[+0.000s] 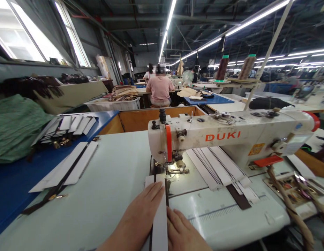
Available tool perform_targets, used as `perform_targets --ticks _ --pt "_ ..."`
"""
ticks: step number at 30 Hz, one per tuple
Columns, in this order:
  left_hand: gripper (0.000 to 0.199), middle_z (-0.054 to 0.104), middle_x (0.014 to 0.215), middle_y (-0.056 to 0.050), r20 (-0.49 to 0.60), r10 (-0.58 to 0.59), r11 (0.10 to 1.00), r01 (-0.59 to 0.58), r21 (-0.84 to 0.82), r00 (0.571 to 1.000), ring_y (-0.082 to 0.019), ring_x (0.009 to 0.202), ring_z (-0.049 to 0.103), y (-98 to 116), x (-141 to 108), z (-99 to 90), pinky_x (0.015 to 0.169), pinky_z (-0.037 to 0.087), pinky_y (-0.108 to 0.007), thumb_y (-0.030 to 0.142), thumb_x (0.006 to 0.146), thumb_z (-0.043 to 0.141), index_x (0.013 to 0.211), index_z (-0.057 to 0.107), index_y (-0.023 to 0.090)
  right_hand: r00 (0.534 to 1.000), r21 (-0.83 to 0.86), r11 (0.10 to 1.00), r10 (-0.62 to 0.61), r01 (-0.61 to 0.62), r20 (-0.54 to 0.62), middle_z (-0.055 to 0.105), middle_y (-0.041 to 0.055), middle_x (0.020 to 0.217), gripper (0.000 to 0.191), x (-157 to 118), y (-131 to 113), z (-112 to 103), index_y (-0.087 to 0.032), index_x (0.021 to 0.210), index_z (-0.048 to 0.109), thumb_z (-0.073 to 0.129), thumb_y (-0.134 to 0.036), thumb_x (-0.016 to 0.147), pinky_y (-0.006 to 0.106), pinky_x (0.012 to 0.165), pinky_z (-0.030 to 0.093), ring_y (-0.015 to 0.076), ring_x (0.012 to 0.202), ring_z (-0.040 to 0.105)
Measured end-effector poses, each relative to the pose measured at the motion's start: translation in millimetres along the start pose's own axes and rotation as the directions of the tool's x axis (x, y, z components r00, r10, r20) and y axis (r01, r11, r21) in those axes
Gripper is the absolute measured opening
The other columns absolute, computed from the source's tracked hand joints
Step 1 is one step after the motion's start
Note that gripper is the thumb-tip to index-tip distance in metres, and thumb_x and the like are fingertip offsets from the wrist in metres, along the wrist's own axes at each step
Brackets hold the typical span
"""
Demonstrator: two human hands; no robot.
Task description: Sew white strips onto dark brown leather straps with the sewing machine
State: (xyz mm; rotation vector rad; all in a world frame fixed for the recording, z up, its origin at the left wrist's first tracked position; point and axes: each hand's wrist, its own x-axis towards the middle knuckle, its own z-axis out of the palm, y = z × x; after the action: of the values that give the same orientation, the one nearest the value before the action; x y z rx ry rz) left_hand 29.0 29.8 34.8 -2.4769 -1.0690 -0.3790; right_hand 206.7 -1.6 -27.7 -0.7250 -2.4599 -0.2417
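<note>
A long white strip [160,223] with a dark zipper tape along it lies lengthwise under the sewing machine [201,136], its far end close to the presser foot [177,169]. My left hand [144,209] rests flat on top of the strip, fingers stretched toward the needle area. Along the strip's right edge lies my right hand [184,232], its fingers extended and touching that edge; its thumb is hidden. To the left, another white piece with a dark zipper [73,169] and a metal pull sits on the pale table.
Several white strips with dark edging [216,165] lie beneath the machine arm. A parts tray [300,191] is at the right. More zippered strips [67,127] and green cloth [19,129] are on the blue surface at left. A person in pink [160,87] sits ahead.
</note>
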Motion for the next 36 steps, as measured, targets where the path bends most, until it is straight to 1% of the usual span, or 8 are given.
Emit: perform_targets --ticks 6,11,14,19,22,28,32,36 --pt "0.045 0.067 0.118 -0.012 -0.017 0.053 0.995 -0.051 0.086 0.998 -0.019 0.105 0.065 -0.4 2.6 -0.8 0.087 0.057 -0.031 0.001 0.082 0.029 0.114 0.059 0.009 1.000 0.016 1.000 -0.002 0.002 -0.021 0.064 0.0095 0.125 0.050 -0.4 1.0 0.7 -0.010 0.138 0.042 0.047 -0.016 0.089 0.032 0.088 0.056 0.0241 0.115 0.055" --pt "0.044 0.069 0.111 -0.014 -0.043 0.098 0.984 -0.090 0.157 0.994 -0.021 0.099 0.068 0.2 6.9 -4.2 0.080 0.059 -0.031 0.001 0.082 0.027 0.108 0.062 0.007 0.946 -0.056 0.997 0.025 -0.046 -0.323 0.072 -0.0012 0.109 0.035 13.7 0.8 -13.4 -0.009 0.119 0.060 0.040 -0.015 0.091 0.023 0.075 0.057 0.0172 0.100 0.061" --pt "0.045 0.070 0.111 -0.014 -0.045 0.113 0.978 -0.103 0.179 0.993 -0.020 0.099 0.068 -0.1 7.0 -5.4 0.080 0.059 -0.030 0.001 0.083 0.024 0.108 0.062 0.007 0.929 -0.076 0.995 0.032 -0.064 -0.368 0.074 -0.0041 0.102 0.032 19.0 1.6 -20.1 -0.011 0.111 0.064 0.038 -0.016 0.094 0.022 0.071 0.057 0.0149 0.094 0.064" --pt "0.044 0.070 0.111 -0.013 -0.068 0.106 0.982 -0.094 0.165 0.992 -0.020 0.098 0.068 -1.3 2.2 -3.0 0.079 0.059 -0.031 0.004 0.087 0.024 0.109 0.061 0.008 0.960 -0.107 0.993 0.018 -0.049 -0.279 0.070 -0.0012 0.116 0.036 11.4 1.8 -14.4 -0.006 0.123 0.056 0.041 -0.024 0.096 0.022 0.077 0.058 0.0162 0.100 0.064" --pt "0.043 0.067 0.118 -0.013 -0.039 0.068 0.993 -0.064 0.099 0.997 -0.021 0.105 0.065 -1.9 -1.5 -0.6 0.086 0.057 -0.032 0.006 0.087 0.028 0.116 0.059 0.009 0.970 -0.107 0.994 0.006 -0.033 -0.244 0.067 -0.0002 0.121 0.041 5.1 2.5 -7.8 -0.006 0.130 0.051 0.044 -0.027 0.096 0.021 0.079 0.058 0.0161 0.102 0.063" --pt "0.043 0.065 0.120 -0.014 -0.055 0.046 0.995 -0.041 0.094 0.997 -0.022 0.108 0.062 -1.9 -6.0 0.7 0.090 0.056 -0.031 0.004 0.085 0.031 0.117 0.058 0.008 0.980 -0.085 0.996 0.002 -0.020 -0.197 0.062 0.0054 0.129 0.048 -2.5 2.6 -0.9 -0.002 0.137 0.041 0.043 -0.024 0.095 0.022 0.086 0.057 0.0178 0.110 0.060" --pt "0.045 0.062 0.126 -0.013 -0.013 0.057 0.994 -0.055 0.092 0.998 -0.021 0.113 0.059 -0.9 -5.1 -2.3 0.094 0.053 -0.031 0.006 0.084 0.033 0.122 0.056 0.009 0.992 -0.053 0.999 -0.009 0.003 -0.123 0.057 0.0050 0.135 0.046 -6.1 2.8 2.9 -0.005 0.138 0.040 0.041 -0.019 0.095 0.022 0.090 0.055 0.0183 0.114 0.058" --pt "0.045 0.065 0.122 -0.013 -0.023 0.085 0.988 -0.081 0.135 0.996 -0.021 0.109 0.062 1.0 -0.4 -6.2 0.093 0.054 -0.030 0.002 0.080 0.033 0.117 0.058 0.008 1.000 0.044 0.999 0.019 -0.018 -0.023 0.060 0.0068 0.131 0.049 -8.1 3.2 3.6 -0.010 0.142 0.037 0.042 -0.016 0.093 0.024 0.093 0.054 0.0189 0.117 0.057"
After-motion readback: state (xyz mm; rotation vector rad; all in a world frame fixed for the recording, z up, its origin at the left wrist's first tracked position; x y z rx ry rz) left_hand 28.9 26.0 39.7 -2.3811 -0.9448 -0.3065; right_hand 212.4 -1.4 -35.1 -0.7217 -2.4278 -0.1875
